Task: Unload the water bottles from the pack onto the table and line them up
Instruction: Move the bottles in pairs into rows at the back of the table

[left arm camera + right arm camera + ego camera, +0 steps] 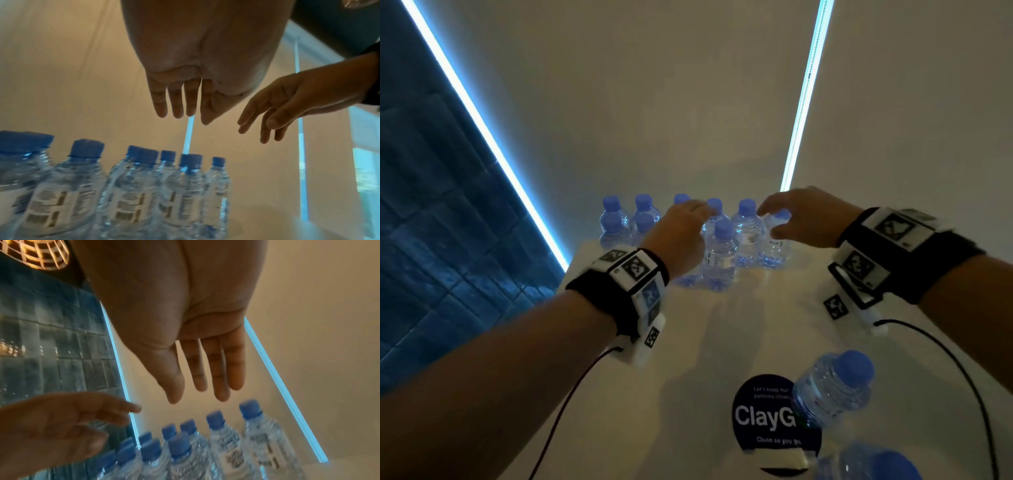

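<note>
Several clear water bottles with blue caps stand clustered at the far end of the white table; the wrist views show them too. My left hand hovers just over the caps in the middle of the cluster, fingers straight and holding nothing. My right hand hangs over the rightmost bottles, fingers also extended and empty. Neither hand touches a bottle in the wrist views. I cannot make out any pack wrapping.
Two more bottles stand near me at the front right, beside a round dark sticker on the tabletop. A blue tiled wall lies left of the table's left edge. Cables trail from both wrist bands.
</note>
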The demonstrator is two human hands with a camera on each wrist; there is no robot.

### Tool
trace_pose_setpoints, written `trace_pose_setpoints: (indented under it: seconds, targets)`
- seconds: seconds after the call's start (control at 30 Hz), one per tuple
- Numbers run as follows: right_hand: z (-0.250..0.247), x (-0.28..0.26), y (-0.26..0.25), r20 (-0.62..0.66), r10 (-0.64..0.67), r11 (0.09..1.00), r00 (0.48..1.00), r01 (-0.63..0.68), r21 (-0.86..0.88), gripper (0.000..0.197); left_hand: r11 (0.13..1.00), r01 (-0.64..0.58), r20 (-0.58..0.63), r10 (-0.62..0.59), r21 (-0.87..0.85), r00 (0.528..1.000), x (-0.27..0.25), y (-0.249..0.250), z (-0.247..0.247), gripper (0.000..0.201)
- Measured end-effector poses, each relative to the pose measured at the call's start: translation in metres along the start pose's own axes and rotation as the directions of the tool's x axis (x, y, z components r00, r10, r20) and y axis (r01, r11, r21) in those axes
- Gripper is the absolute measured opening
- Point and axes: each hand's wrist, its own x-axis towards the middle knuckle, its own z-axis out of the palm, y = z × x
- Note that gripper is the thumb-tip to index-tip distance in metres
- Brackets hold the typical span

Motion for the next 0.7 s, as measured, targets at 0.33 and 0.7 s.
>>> trace_pose_setpoints:
  seconds: [0.33, 0.7]
  targets:
    - [0.007, -0.14, 0.037, 0.524, 0.009, 1.0, 0.852, -0.014, 0.007, 0.061, 0.954, -0.171, 0.458, 0.27, -0.246, 0.847, -0.122, 0.141, 0.013, 0.04]
    - [0.062, -0.18, 0.042, 0.113, 0.086, 0.964, 0.99, -0.111, 0.243, 0.033, 0.96, -0.003, 0.527, 0.156, -0.279, 0.835, -0.145, 0.178, 0.05, 0.02]
